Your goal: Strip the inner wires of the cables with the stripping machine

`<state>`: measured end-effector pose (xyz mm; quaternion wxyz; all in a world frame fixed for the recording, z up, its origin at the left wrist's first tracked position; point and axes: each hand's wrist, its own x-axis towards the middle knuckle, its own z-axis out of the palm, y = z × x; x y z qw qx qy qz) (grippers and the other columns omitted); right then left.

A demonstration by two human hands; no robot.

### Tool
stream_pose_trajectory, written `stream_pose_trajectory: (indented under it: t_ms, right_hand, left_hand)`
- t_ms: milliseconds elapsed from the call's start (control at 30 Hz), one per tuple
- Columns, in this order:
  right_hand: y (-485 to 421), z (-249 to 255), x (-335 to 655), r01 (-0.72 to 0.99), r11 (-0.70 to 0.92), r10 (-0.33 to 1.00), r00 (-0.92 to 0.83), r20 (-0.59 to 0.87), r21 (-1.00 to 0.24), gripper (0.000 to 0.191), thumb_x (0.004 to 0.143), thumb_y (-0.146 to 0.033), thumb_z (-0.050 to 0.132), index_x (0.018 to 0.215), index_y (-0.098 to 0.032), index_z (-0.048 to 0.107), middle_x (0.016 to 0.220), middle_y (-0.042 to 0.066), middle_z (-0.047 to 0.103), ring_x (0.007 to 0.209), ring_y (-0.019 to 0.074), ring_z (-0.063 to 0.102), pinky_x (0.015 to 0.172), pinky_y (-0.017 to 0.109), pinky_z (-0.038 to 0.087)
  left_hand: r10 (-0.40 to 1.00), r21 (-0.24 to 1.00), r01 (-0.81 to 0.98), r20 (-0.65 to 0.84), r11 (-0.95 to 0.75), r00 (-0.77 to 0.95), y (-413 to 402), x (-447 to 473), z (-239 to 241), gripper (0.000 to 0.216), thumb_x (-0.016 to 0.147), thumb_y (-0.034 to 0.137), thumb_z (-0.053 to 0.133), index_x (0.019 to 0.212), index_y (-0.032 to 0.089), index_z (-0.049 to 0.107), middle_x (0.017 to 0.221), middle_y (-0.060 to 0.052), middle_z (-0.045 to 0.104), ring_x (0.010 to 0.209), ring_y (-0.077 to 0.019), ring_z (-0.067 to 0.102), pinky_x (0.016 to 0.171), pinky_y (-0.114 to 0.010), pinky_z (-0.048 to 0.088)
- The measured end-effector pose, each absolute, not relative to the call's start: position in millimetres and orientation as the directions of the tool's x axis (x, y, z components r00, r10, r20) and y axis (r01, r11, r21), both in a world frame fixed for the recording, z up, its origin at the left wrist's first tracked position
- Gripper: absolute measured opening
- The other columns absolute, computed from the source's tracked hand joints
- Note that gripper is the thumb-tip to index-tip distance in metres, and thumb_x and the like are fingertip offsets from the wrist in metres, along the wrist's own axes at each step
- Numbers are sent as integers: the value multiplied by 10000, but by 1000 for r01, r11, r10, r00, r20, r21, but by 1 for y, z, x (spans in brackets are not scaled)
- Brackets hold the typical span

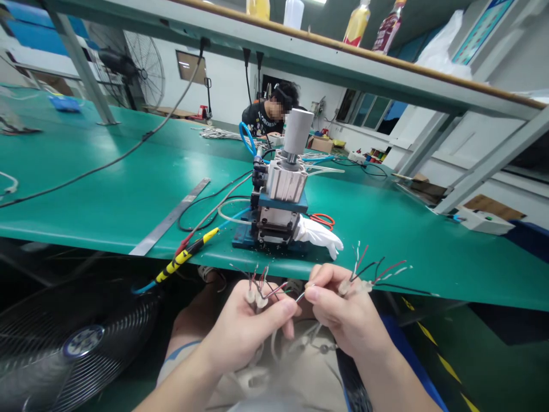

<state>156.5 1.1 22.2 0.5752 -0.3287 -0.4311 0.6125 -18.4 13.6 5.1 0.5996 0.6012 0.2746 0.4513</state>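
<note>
My left hand (251, 326) is closed around a bundle of white cables (256, 296) whose thin coloured wire ends stick up past my fingers. My right hand (343, 312) grips a second bundle of cables with fanned wire ends (364, 274) and pinches one thin wire (302, 294) between thumb and forefinger, right next to my left thumb. Both hands are held just below the front edge of the green table (107, 194). Directly behind them on the table stands a small pneumatic wire-stripping machine (281, 197) with a grey cylinder on top.
A white glove (319, 234) and orange-handled scissors (322, 219) lie beside the machine. A metal ruler (171, 217), black cords and a yellow-black wrapped hose (186, 256) cross the table. A fan (72, 343) stands lower left. Another person (270, 114) sits across. Bottles line the shelf above.
</note>
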Motion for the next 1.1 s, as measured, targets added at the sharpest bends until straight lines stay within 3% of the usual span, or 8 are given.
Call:
stream_pose_trajectory:
  t_ms: [167, 267, 333, 433, 600, 833, 967, 1100]
  right_hand:
    - [3, 13, 154, -312, 203, 977, 7, 211, -928, 187, 819, -266, 817, 712, -168, 698, 657, -35, 538, 423, 15, 282, 378, 172, 198]
    - [4, 7, 145, -260, 280, 958, 137, 252, -924, 221, 853, -277, 791, 703, -174, 666, 654, -33, 540, 457, 37, 365, 408, 171, 274]
    - [6, 4, 140, -282, 260, 962, 162, 221, -924, 239, 852, -290, 792, 700, -176, 645, 598, -41, 526, 453, 51, 385, 415, 173, 299]
    - [10, 4, 137, -362, 176, 982, 126, 139, -916, 243, 818, -311, 815, 721, -176, 638, 459, -88, 427, 386, 40, 277, 380, 169, 227]
    - [21, 5, 140, -419, 8, 1000, 30, -5, -908, 288, 725, -307, 860, 663, -163, 617, 399, -115, 360, 361, 20, 182, 355, 163, 141]
    - [44, 7, 136, -395, -138, 990, -93, -110, -908, 273, 695, -315, 878, 725, -152, 662, 407, -118, 361, 361, 20, 186, 331, 142, 140]
    - [52, 5, 138, -360, -50, 999, -27, -44, -932, 301, 753, -370, 841, 913, -137, 736, 452, -107, 383, 366, 27, 215, 329, 143, 158]
    - [55, 1, 152, -327, 65, 995, 93, 37, -943, 258, 753, -358, 837, 872, -143, 759, 533, -51, 509, 361, 20, 264, 329, 152, 168]
  left_hand:
    - [904, 962, -228, 225, -148, 363, 8, -9, 1, 337, 899, 320, 663, 614, 152, 720, 589, -39, 671, 576, -130, 582, 624, -237, 474]
    - [926, 954, -166, 284, -248, 248, 2, 4, -7, 326, 924, 285, 623, 639, 148, 701, 602, -44, 669, 586, -140, 596, 584, -231, 466]
    - [911, 932, -125, 359, -339, 203, 1, 10, -15, 291, 940, 264, 602, 692, 151, 702, 630, -41, 673, 590, -141, 599, 565, -228, 461]
    - [874, 897, -78, 443, -436, 200, 5, 7, -26, 193, 939, 206, 604, 786, 166, 715, 695, -28, 698, 617, -133, 622, 592, -217, 479]
    - [834, 866, 37, 468, -498, 292, 17, -8, -33, 159, 928, 148, 602, 821, 170, 717, 711, -19, 701, 611, -118, 619, 577, -206, 465]
    - [937, 938, -108, 340, -330, 84, 30, -1, -28, 336, 910, 197, 635, 576, 173, 664, 570, -8, 656, 546, -113, 608, 569, -214, 479]
    - [984, 955, -237, 171, -179, -56, 46, 0, -20, 280, 884, 227, 663, 613, 169, 703, 505, 2, 633, 462, -87, 536, 460, -192, 394]
    - [989, 923, -365, 84, -124, -124, 64, -2, -15, 218, 850, 273, 699, 672, 152, 734, 497, -3, 629, 407, -56, 443, 386, -167, 289]
